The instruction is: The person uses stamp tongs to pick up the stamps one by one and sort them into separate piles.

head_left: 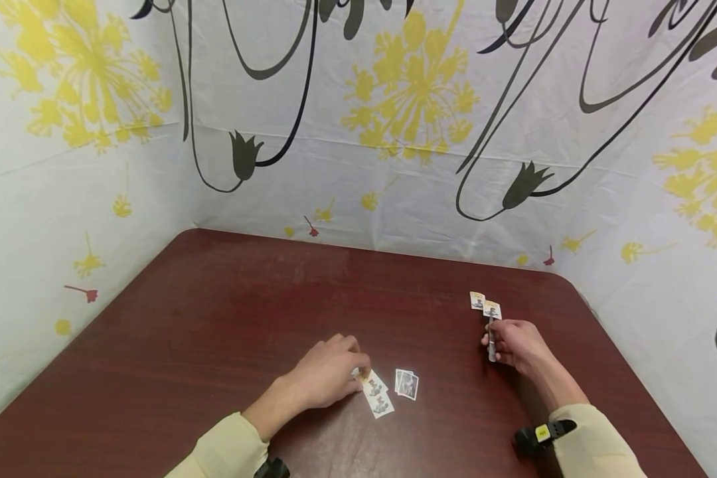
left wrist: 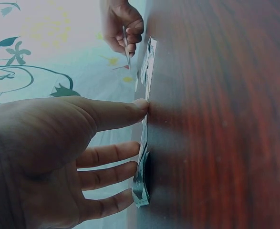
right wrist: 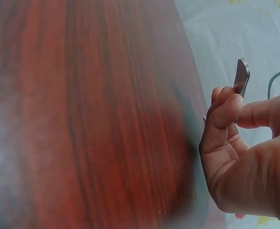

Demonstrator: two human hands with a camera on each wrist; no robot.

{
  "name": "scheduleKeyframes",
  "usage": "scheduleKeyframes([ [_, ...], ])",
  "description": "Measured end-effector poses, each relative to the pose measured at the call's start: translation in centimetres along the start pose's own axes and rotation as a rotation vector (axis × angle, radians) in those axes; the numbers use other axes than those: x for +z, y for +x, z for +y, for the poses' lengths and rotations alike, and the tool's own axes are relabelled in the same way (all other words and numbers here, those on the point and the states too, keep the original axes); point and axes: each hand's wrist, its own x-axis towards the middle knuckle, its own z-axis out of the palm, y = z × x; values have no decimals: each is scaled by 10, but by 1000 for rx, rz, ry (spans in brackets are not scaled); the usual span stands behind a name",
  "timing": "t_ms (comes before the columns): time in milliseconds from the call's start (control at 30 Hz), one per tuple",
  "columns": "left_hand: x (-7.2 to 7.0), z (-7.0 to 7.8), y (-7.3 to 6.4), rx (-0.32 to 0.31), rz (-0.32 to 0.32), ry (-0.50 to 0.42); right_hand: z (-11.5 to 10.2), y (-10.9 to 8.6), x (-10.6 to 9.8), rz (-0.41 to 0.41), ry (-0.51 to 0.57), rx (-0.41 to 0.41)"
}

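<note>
My right hand (head_left: 516, 345) grips slim metal tweezers (head_left: 492, 345), whose far end reaches the nearer of two small printed paper pieces (head_left: 492, 309) at the right of the table. The rounded back end of the tweezers (right wrist: 242, 74) sticks out past the fingers in the right wrist view. Left of centre, my left hand (head_left: 328, 372) rests its thumb and fingertips at more small printed papers (head_left: 380, 403), which overlap in a row. Thumb and fingers stay apart in the left wrist view, with the thumb tip (left wrist: 140, 104) at the papers' edge.
Just right of the left hand lies a small pile of grey printed papers (head_left: 407, 385). Everything lies on a dark red-brown wooden table (head_left: 245, 312). White cloth walls (head_left: 311, 133) with flower prints stand along its far and side edges.
</note>
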Motion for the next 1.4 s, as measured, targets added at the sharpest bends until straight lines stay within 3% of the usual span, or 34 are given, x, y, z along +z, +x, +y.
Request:
scheduleKeyframes([
  [1167,1,0,0,-3,4,5,-7,18,-1,15,-7,59],
  [1400,1,1,-1,-6,2,0,-6,18,-1,25,62,57],
])
